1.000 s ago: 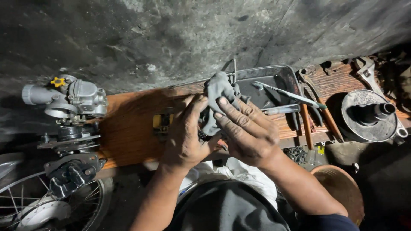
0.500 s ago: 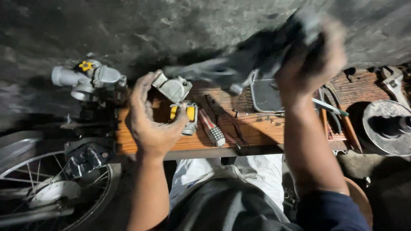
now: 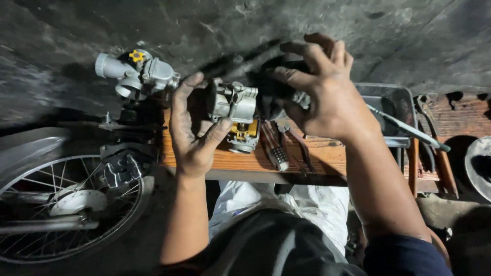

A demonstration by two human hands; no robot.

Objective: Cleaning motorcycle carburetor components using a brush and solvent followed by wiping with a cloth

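My left hand [image 3: 193, 134] holds a small grey metal carburetor [image 3: 234, 106] up above a wooden board [image 3: 317, 159]. My right hand [image 3: 321, 91] grips a dark, dirty rag [image 3: 270, 86] pressed against the right side of that carburetor. A second grey carburetor with a yellow knob [image 3: 138, 72] sits to the left, apart from both hands.
A spoked motorcycle wheel [image 3: 61, 204] lies at lower left. On the board lie a wire brush [image 3: 273, 148] and pliers [image 3: 299, 148]. A metal tray [image 3: 394, 105] with long tools stands at the right, and a round metal part [image 3: 478, 166] at the far right edge.
My right hand has come down from high at the right with the rag and now presses it on the carburetor. My left hand has turned the carburetor and lifted it slightly.
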